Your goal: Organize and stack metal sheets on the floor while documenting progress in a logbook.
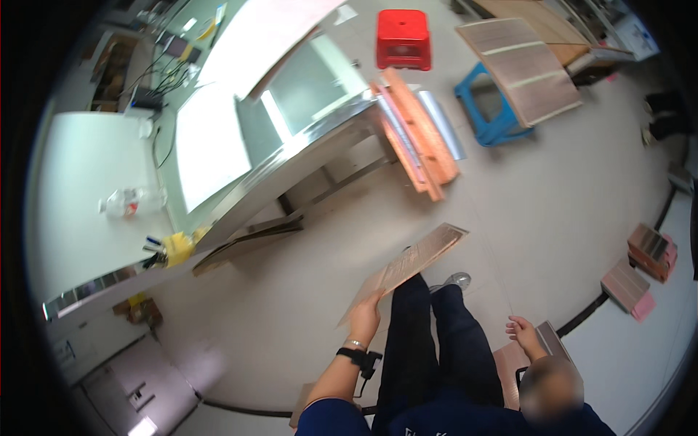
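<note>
My left hand point(366, 317) grips the near end of a flat, thin copper-coloured board point(416, 261). The board slants away in front of my legs, its far end pointing up and to the right. A band and a black strapped device point(358, 358) are on the left wrist. Out to the right, my right hand point(520, 331) has its fingers apart and holds nothing. Close below that hand are brownish panels point(512, 370), partly hidden by the arm.
Ahead stand a blue stool point(483, 109) carrying a brown panel point(520, 69), and a red stool point(403, 40). Long orange bars point(418, 131) jut past the workbench point(313, 156). A plastic bottle point(134, 202) lies on the left table point(94, 160). Stacked panels point(627, 282) sit at the right wall.
</note>
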The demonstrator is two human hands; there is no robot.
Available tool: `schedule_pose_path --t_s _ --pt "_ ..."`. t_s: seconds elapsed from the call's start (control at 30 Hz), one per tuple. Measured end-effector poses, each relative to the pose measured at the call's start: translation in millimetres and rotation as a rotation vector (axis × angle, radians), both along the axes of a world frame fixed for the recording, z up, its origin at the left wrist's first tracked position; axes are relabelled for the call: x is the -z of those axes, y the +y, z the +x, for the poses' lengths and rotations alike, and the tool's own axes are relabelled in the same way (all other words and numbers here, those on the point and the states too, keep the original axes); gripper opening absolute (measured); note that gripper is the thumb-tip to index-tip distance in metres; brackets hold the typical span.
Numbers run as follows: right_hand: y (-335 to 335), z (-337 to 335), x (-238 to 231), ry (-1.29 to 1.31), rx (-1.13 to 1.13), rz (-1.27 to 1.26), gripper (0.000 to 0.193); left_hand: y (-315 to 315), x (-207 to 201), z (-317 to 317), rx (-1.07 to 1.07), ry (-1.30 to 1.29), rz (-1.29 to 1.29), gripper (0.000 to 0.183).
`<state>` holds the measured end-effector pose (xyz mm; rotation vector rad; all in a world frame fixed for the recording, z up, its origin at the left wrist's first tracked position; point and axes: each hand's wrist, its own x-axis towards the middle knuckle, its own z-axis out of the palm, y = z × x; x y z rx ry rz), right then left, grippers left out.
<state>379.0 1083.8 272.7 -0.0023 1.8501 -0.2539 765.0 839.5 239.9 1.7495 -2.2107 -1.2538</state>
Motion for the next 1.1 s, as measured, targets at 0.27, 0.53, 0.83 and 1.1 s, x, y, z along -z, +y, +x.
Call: schedule_pose_path --t_s 0.27,0.53,0.83,1.1 --pt "-8.9 0.1 -3.4 0.018 -0.079 0.035 0.028 -30.3 44.5 78.5 -0.299 -0.150 0.004 0.028" --pt "-16.1 -8.7 12.1 0.012 -0.128 0.056 0.028 -104.5 103.1 179.7 -0.087 -0.416 -0.041 0.030" --pt "-72.6 25.2 17.1 0.066 -0.166 0.169 0.029 -172.1 159.5 294.1 0.057 -0.487 -0.070 0.033" --pt "-111.1 54.3 32.1 0.009 -0.200 0.134 0.029 -182.6 198.8 379.6 -0.090 -0.929 -0.249 0.027"
